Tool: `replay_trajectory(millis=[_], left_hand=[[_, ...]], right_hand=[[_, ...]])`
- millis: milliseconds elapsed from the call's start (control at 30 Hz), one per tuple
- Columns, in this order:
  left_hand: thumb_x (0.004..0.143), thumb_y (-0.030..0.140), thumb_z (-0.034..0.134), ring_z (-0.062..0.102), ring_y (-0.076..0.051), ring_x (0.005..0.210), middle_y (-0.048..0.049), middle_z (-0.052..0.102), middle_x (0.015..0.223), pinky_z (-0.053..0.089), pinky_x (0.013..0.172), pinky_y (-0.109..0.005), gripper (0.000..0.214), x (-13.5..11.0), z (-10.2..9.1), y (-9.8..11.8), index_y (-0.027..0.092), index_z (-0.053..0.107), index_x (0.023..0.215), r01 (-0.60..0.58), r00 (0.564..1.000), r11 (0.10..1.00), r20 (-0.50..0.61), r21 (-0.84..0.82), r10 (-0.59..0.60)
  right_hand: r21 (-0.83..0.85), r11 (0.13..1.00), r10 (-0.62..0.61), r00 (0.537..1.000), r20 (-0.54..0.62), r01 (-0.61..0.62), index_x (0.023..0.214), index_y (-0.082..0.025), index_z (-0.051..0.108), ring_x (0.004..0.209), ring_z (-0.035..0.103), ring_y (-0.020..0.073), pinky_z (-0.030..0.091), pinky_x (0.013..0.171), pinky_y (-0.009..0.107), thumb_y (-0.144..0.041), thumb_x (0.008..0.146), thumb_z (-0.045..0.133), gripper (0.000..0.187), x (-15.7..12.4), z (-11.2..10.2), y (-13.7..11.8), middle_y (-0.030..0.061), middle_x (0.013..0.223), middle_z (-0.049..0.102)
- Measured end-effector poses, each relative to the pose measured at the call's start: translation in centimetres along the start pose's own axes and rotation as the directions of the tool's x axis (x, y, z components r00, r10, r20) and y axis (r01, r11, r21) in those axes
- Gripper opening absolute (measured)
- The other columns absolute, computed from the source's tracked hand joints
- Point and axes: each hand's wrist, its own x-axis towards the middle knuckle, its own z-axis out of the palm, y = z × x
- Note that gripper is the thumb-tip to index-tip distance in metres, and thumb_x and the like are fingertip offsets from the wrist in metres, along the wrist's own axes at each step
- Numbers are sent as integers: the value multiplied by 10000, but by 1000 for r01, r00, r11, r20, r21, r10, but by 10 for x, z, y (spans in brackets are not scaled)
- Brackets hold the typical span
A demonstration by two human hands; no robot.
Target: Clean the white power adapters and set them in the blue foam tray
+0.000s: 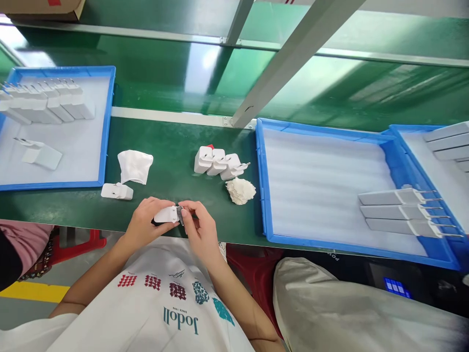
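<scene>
Near the table's front edge, my left hand [147,221] is closed around a white plug-in charger [165,215]. My right hand [201,226] pinches a small dark grey piece [180,215] against the charger's right end; its exact kind is unclear. Just left of my hands another white charger [117,191] lies on the green table, below a white cloth [135,166]. Three more chargers [219,162] stand in a row to the right, prongs showing. In front of them sits a crumpled cream-coloured lump [241,190].
A blue tray [110,117] on the left holds several chargers. To the right, a larger blue tray [261,181] holds three chargers at its far side, with another blue tray [399,131] beside it. A slanted metal post [293,63] rises behind. People's clothing shows at both sides.
</scene>
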Motion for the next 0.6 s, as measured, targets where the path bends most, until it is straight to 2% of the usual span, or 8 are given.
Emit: replay_trajectory(millis=[167,233,433,600], left_hand=[[863,289,734,652,-173,765,-33,767,885,533,658,-281,218,-4,5,4,205,693,1061,14,997,999,-83,34,-11],[859,278,740,649,-169,758,-32,771,885,536,643,-268,222,-4,6,5,209,702,1066,10,995,1000,-100,28,-8],[876,297,737,637,-154,724,-33,771,886,534,635,-259,232,1,3,2,214,708,1091,-54,997,999,-57,-8,53],[872,287,743,636,-166,766,-38,774,926,534,660,-269,257,0,3,1,218,696,1115,-55,997,998,-48,6,55]], right_hand=[[32,997,66,998,18,-66,997,-220,579,582,509,114,424,526,229,-421,1006,476,226,-6,6,-1,-41,698,517],[27,997,70,997,34,-71,987,-221,552,575,530,115,426,537,234,-402,1012,466,202,-8,6,-1,-42,688,552],[-9,999,42,999,-26,-43,932,-225,532,595,575,122,448,557,245,-365,1013,464,175,-6,7,-1,-16,728,627],[-4,998,62,998,-3,-62,921,-226,526,556,538,113,428,535,233,-361,1011,472,171,-6,4,-2,-37,681,592]])
